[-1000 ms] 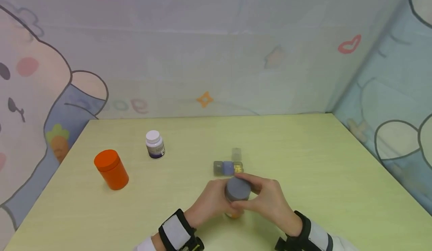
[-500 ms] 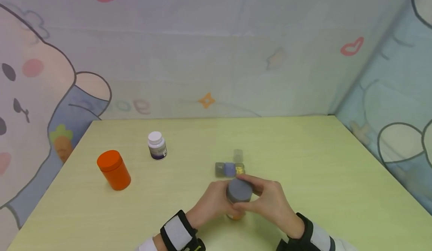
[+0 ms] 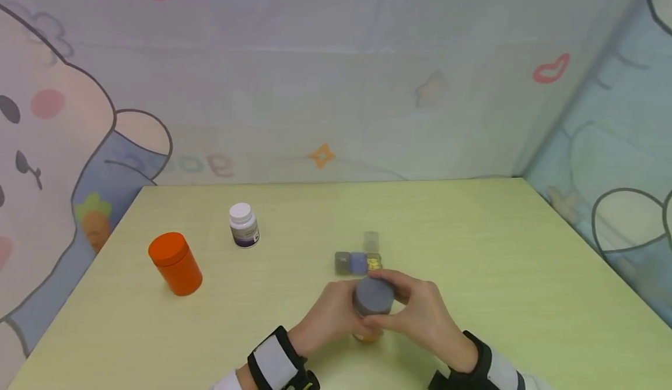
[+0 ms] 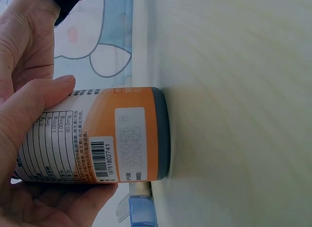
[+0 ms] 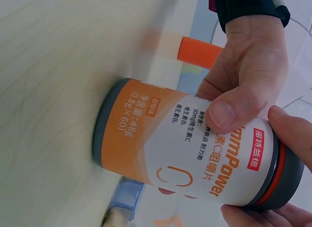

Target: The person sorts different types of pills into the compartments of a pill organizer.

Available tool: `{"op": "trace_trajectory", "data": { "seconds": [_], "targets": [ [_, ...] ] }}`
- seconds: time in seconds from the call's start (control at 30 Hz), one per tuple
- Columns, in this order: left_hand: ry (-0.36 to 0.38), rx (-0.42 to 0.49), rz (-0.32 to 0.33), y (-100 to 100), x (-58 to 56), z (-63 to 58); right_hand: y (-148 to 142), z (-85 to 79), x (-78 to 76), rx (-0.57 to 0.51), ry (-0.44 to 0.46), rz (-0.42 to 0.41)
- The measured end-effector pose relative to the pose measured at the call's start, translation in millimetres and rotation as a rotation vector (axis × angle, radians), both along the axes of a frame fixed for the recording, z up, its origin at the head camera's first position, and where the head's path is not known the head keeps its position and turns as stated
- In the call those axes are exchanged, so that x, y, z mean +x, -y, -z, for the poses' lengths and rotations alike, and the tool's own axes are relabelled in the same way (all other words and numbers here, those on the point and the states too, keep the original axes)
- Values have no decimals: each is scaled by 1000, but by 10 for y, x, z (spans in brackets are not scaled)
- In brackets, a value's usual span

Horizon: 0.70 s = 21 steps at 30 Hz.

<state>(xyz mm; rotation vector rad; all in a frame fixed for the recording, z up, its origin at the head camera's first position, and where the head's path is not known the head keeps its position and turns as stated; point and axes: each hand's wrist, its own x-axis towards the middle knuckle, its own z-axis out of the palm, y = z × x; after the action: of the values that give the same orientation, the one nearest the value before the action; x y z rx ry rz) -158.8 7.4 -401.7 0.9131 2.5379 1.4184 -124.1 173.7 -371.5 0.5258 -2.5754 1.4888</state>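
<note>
At near middle of pale yellow table (image 3: 472,244): orange-and-white bottle (image 5: 151,139), base down, grey lid (image 3: 374,295) on top. Left hand (image 3: 333,311) grasping bottle's body; right hand (image 3: 422,308) grasping lid between thumb and fingers. Just beyond hands, small pill box (image 3: 359,263), rightmost compartment open, yellow pills (image 3: 374,263) inside. Far left, white-capped bottle (image 3: 244,227); left of it and nearer, orange jar (image 3: 177,266).

Left wrist strap (image 3: 276,358), 7 o'clock in head view: black, white panel (image 3: 274,363), small red tag (image 5: 212,3); black housing (image 3: 300,379), yellow marks (image 3: 307,386), at strap's 5 o'clock. Right wrist strap (image 3: 484,361), 5 o'clock: black/white. Left sleeve (image 3: 227,382), right sleeve (image 3: 533,383): white.
</note>
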Motion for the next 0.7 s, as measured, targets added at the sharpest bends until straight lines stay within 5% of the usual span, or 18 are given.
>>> {"op": "trace_trajectory", "data": {
  "seconds": [0.23, 0.43, 0.7],
  "targets": [
    [8, -11, -5, -11, -1, -11, -35, -98, -19, 93, -43, -91],
    [39, 3, -3, -7, -11, -8, -151, -331, -197, 129, 21, -231],
    [89, 10, -13, -12, -10, -6, -332, -400, -689, 79, 44, -60]
  ]
}}
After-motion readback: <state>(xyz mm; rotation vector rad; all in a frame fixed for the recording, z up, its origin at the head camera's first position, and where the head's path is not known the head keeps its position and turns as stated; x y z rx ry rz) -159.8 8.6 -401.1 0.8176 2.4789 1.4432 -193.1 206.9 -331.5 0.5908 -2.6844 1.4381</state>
